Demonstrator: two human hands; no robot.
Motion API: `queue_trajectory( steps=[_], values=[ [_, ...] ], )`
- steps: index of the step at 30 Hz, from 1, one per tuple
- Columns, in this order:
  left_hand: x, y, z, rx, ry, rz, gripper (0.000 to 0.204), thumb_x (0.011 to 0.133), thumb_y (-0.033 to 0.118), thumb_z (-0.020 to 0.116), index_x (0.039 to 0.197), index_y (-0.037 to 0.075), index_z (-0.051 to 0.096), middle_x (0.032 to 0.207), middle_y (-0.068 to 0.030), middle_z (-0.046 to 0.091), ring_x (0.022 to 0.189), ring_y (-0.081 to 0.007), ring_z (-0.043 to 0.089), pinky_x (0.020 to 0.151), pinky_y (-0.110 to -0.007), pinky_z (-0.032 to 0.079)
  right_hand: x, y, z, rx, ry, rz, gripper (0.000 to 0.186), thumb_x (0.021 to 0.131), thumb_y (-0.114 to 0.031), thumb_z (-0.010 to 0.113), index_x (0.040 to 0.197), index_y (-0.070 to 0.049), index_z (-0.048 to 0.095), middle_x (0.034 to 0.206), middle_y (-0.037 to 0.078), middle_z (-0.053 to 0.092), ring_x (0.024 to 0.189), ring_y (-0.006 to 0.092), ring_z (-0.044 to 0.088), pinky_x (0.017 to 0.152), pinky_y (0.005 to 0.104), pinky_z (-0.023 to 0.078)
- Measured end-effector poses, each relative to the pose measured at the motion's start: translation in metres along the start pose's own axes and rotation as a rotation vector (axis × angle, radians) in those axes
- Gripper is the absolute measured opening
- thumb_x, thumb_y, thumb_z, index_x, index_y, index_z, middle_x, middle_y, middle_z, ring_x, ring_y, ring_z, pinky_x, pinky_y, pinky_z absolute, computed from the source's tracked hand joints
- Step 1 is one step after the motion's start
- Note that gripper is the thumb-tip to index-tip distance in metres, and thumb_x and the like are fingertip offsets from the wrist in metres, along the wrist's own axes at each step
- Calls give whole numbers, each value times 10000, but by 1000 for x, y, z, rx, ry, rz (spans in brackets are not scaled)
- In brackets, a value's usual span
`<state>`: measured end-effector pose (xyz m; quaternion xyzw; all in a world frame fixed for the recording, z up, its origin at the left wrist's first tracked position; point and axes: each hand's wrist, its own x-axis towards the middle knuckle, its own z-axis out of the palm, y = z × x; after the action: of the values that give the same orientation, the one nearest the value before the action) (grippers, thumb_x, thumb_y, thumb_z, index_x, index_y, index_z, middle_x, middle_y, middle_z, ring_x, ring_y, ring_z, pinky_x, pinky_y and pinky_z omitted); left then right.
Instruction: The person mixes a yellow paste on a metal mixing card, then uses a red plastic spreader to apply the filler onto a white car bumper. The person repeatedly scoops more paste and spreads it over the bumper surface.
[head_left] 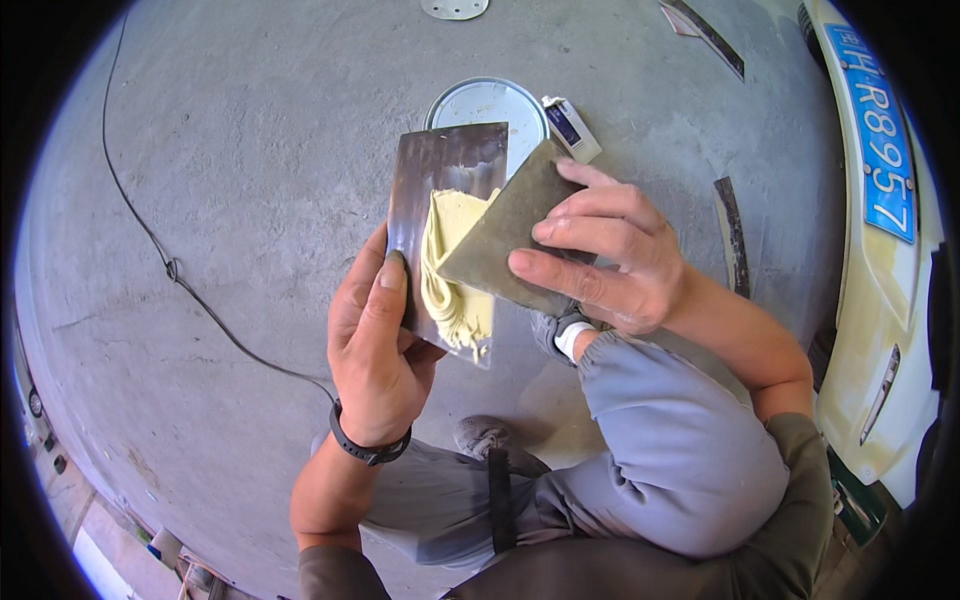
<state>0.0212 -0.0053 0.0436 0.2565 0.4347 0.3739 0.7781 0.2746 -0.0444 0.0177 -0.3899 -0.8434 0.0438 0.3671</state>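
- Head view: left hand (375, 350), grip holding the dark plate (422, 180); right hand (625, 255), grip pinching the grey spreader (495, 245).
- Yellow putty (455, 220) lies on the plate, partly behind the spreader.
- Best steady the plate, folding putty inward from its edge.

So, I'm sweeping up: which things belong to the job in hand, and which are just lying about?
In the job: dark board, yellow paste, scraper; perhaps tin and tube.
Seemingly lying about: black cable, dark strips, white disc.
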Motion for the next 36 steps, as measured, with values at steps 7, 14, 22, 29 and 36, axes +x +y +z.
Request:
queue_trajectory(
  steps=[7,14,22,29,36],
  values=[
    [6,-2,-23,-87,-119,39,543,1141,177,466,1567,-148,381,1345,-207,700,1155,-198,737,968,-312,598,-14,25,-12,-138,-127,-33,373,788,-23,743,1154,-40,819,1188,80,675,1067,287,661,1095,604,556],
    [7,-10,-29,438,-91,284,443,1147,181,503,1500,-85,529,834,49,652,620,24,450,549,-159,341,-4,12,-4,509,181,975,423,1004,-61,661,1418,21,631,1196,181,753,1115,191,697,1006,325,534],
    [6,-20,-11,483,-70,211,463,1168,219,468,1526,-70,518,757,67,559,602,2,407,526,-198,345,6,-17,26,621,-131,1021,489,1016,-46,633,1497,22,578,1286,146,739,1170,155,669,1050,311,507],
    [20,-19,-29,576,42,296,435,1168,235,469,1475,-62,553,696,78,505,578,-6,400,512,-215,346,1,-36,24,801,-171,950,493,999,-30,653,1486,14,586,1259,152,734,1180,173,665,1054,311,503],
    [11,-22,-8,261,94,95,450,1165,273,485,1511,-16,483,918,22,660,682,-2,531,550,-180,406,7,-25,11,332,72,229,425,824,-12,757,1236,-114,749,1082,76,654,991,263,648,963,474,589]
  ],
)
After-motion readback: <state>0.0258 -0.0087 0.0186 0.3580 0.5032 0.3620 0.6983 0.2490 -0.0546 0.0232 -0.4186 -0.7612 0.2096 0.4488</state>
